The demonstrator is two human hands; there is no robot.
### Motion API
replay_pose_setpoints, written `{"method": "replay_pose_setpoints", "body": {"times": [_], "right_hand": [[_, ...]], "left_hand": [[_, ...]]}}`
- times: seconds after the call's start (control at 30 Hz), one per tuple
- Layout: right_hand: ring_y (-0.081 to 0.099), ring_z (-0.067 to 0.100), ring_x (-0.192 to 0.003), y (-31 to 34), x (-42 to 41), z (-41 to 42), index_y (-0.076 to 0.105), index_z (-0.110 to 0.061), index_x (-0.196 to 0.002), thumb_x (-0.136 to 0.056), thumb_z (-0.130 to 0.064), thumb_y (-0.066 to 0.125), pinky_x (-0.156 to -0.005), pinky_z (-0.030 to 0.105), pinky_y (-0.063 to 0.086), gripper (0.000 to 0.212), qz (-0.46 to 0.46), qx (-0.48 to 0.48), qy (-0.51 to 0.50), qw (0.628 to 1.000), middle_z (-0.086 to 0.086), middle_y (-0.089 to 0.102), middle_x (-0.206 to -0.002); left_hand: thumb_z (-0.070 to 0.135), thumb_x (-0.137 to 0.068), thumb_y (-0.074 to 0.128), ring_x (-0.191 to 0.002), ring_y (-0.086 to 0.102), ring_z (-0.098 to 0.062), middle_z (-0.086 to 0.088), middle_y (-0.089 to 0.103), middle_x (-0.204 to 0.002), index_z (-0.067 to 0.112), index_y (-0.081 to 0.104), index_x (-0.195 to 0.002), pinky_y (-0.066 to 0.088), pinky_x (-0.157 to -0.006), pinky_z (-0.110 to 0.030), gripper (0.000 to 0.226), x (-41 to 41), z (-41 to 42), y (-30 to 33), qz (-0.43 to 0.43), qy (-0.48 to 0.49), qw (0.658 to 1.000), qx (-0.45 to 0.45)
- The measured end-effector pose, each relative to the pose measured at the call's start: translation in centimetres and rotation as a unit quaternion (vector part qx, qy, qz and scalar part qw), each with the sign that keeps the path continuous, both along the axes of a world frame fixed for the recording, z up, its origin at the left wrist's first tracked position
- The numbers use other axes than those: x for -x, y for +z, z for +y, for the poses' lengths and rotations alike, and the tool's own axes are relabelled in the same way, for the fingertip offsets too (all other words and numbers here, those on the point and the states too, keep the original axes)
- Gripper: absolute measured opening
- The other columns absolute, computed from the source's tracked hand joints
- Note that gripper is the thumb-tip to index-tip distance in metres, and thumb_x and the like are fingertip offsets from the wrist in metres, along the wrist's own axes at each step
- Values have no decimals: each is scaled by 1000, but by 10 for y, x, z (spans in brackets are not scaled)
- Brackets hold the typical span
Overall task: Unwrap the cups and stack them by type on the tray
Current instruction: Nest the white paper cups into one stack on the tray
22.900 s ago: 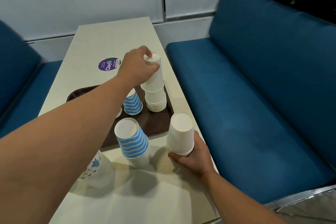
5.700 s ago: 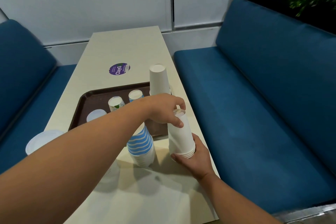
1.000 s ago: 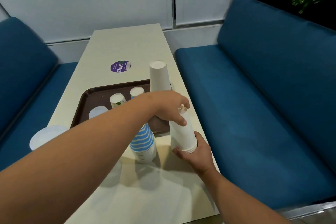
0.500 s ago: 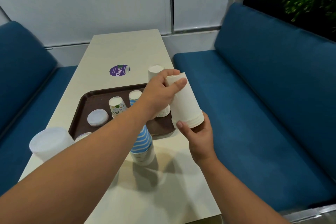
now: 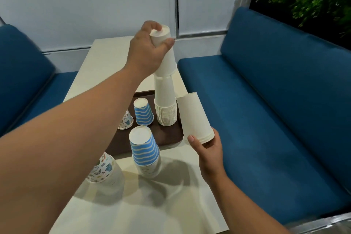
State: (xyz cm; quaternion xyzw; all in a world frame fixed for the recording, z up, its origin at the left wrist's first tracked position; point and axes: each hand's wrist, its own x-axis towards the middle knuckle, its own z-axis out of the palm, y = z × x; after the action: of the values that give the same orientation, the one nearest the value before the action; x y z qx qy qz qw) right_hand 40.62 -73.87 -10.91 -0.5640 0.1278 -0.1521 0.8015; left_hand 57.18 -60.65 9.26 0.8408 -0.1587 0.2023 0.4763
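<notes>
My left hand (image 5: 148, 53) grips the base of a few upturned plain white cups (image 5: 167, 62), held right on top of the tall white stack (image 5: 165, 106) on the brown tray (image 5: 167, 137). My right hand (image 5: 208, 148) holds a short stack of white cups (image 5: 194, 118) by its rim, above the table's right edge beside the tray. On the tray also stand a blue-striped cup (image 5: 143, 113) and a patterned cup (image 5: 126, 120), partly hidden by my left arm.
In front of the tray on the cream table (image 5: 142, 207) stand a wrapped blue-striped stack (image 5: 145, 153) and a wrapped patterned stack (image 5: 103, 169). Blue benches flank the table, the right bench (image 5: 275, 119) close by. A plant is at the top right.
My left hand pulled a few white cups off the stack in my right hand and carried them up onto the tall white stack on the tray. My right hand lifted its remaining stack off the table.
</notes>
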Motion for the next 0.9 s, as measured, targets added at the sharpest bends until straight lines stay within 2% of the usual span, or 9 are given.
{"method": "replay_pose_setpoints", "body": {"times": [0.17,0.33,0.4,0.47,0.57,0.63,0.73,0.83,0.9], "right_hand": [[70,12,-100,2,-4,-1,54,-16,-122,-51,-39,86,-80,26,55,81,5,6,-6,1000,1,72,-111],[70,9,-96,2,-6,-2,55,-16,-119,-51,-38,86,-78,24,54,78,7,9,0,1000,-4,73,-104],[70,10,-97,2,-7,-2,55,-15,-120,-51,-37,86,-79,25,54,79,3,3,6,1000,-3,73,-105],[69,12,-99,5,-8,-2,55,-14,-122,-51,-37,87,-81,26,54,80,-2,-3,11,1000,-2,73,-107],[69,10,-98,13,-10,-2,56,-15,-120,-53,-37,85,-81,26,55,77,-18,-6,18,1000,-4,73,-105],[69,9,-98,21,-12,-2,55,-14,-120,-55,-36,84,-82,27,55,75,-33,-4,27,999,-5,74,-104],[68,13,-100,33,-17,0,53,-7,-125,-58,-31,84,-83,29,55,78,-53,-9,50,997,-1,73,-109],[67,16,-103,41,-18,2,52,-8,-131,-61,-37,82,-84,32,56,82,-41,-12,74,996,4,70,-118],[67,17,-99,44,-16,2,56,-11,-125,-67,-42,80,-81,33,56,70,-20,-59,72,995,2,70,-114]], "left_hand": [[41,-83,71,-98,56,-27,-8,58,-114,21,49,-117,49,-80,-34,45,-18,-3,-30,84,18,995,-57],[44,-86,68,-100,46,-21,-10,54,-129,16,50,-121,37,-79,-30,49,-17,-1,-59,176,12,963,-206],[47,-88,64,-112,49,-23,-8,52,-134,16,52,-124,38,-83,-31,49,-14,2,-58,175,6,961,-215],[48,-89,61,-123,47,-23,-6,50,-137,16,54,-127,37,-95,-32,50,-7,3,-48,121,17,968,-220],[50,-88,62,-114,54,-16,1,56,-128,21,56,-124,41,-94,-29,47,17,0,-33,60,8,988,-139],[55,-80,69,-103,60,-11,5,58,-121,28,55,-125,48,-90,-30,54,34,-2,-33,135,-68,986,-76],[53,-66,78,-106,62,-18,0,58,-121,33,49,-129,56,-84,-35,72,54,-2,-44,268,-184,945,27],[31,-84,74,-100,62,-21,-4,60,-114,26,55,-123,57,-76,-32,45,61,-1,-47,243,-174,952,73],[26,-87,72,-92,61,-19,-4,61,-108,23,57,-117,58,-75,-33,34,60,2,-46,213,-148,962,84]]}}
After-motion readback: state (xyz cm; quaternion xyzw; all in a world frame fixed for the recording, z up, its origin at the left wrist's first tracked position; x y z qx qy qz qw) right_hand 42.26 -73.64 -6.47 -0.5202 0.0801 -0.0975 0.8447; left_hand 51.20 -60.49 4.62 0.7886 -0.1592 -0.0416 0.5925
